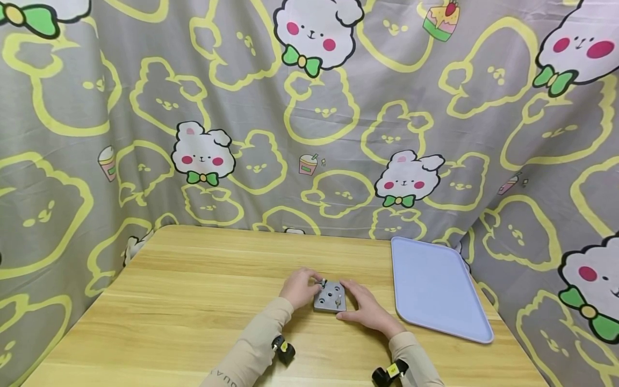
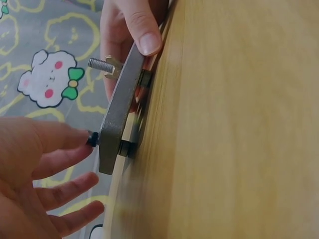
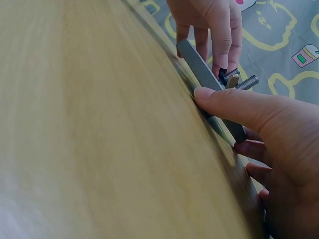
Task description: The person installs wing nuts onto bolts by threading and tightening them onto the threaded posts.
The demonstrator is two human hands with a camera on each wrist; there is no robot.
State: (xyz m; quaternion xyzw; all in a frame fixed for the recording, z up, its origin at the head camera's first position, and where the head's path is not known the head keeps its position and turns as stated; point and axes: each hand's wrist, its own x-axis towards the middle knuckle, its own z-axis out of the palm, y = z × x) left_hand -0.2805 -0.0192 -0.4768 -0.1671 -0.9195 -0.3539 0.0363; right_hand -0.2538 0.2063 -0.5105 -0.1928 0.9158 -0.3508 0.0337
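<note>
A small grey metal plate (image 1: 330,304) with several holes lies low over the table. A threaded bolt (image 2: 101,64) with a brass-coloured wing nut (image 2: 113,67) sticks up from it. At the plate's far left corner, my left hand (image 1: 299,288) pinches a small dark fastener (image 2: 92,139) between thumb and forefinger, the other fingers spread. My right hand (image 1: 371,313) holds the plate by its right side, thumb (image 3: 212,95) on the near edge and fingers at the far edge. Under the plate, bolt heads (image 2: 125,148) show between it and the table.
A light blue tray (image 1: 437,285) lies to the right on the wooden table (image 1: 217,279). Behind the table hangs a grey patterned curtain (image 1: 261,107). Each wrist wears a black camera strap (image 1: 284,350).
</note>
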